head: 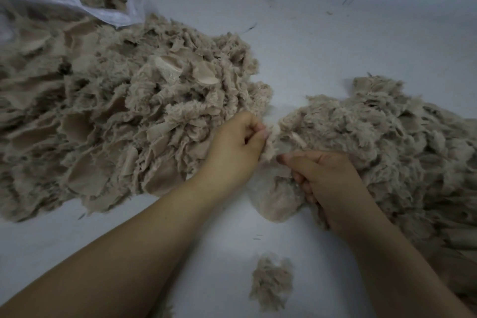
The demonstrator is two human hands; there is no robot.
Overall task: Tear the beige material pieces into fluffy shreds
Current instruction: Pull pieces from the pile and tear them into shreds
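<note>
Head view, looking down on a pale work surface (322,54).

Left hand (233,148), centre of frame: fingers curled narrow, thumb and forefinger pinched shut on the upper end of a beige material piece (268,146). Right hand (326,178), just lower right of the left: thumb and forefinger pinched on the lower end of the same piece, remaining fingers curled around a larger wad of beige fabric (277,201) resting on the surface below the hand. Hands close together, fingertips nearly touching, the piece between them.

Held piece: small, fluffy, pale; long axis running from upper right to lower left of the frame, roughly upright in the picture with a slight tilt; upper end at the left thumb, lower end at the right thumb. Exact outline blurred by loose fibres.

Left half of frame: large heap of beige material pieces (108,116), flat woven faces and frayed edges mixed, touching the back of the left hand. Right half of frame: second heap of fluffy shreds (387,131), finer and more fibrous, reaching under and behind the right hand. Bottom centre: small separate tuft of shreds (271,284) lying alone between the forearms, well apart from both heaps.

Upper left corner: translucent white plastic bag (103,9), mouth open toward the centre, more beige material visible inside. Upper right: thin straight line across the surface, nature unclear.
</note>
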